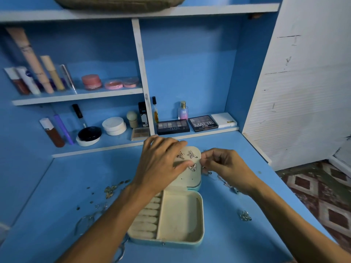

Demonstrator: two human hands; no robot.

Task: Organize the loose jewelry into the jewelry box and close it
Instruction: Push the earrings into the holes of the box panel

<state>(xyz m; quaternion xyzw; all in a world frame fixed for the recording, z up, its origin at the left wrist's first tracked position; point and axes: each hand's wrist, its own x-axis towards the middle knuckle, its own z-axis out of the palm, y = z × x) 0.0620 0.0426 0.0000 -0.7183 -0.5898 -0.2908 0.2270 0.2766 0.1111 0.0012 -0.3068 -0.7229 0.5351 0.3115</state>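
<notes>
earring panel (pixel 190 179): left part covered by the left hand (pixel 161 168).
right hand (pixel 226 168): fingers (pixel 206 158) pinch at the panel's right edge; any piece between them is too small to tell.
ring rolls (pixel 150 215): left ends hidden under the left forearm.
loose jewelry (pixel 110 190) on the worktop (pixel 237 243): too small and blurred to tell kinds.
chain (pixel 121 249): cut by the lower edge.
bag (pixel 117 2) on the top shelf (pixel 228 9): cut by the upper edge.

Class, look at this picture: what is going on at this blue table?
A person works at an open jewelry box on the blue table. The left hand grips its earring panel, which carries three earrings; the right hand pinches the panel's right edge. Loose jewelry lies on both sides.
</notes>
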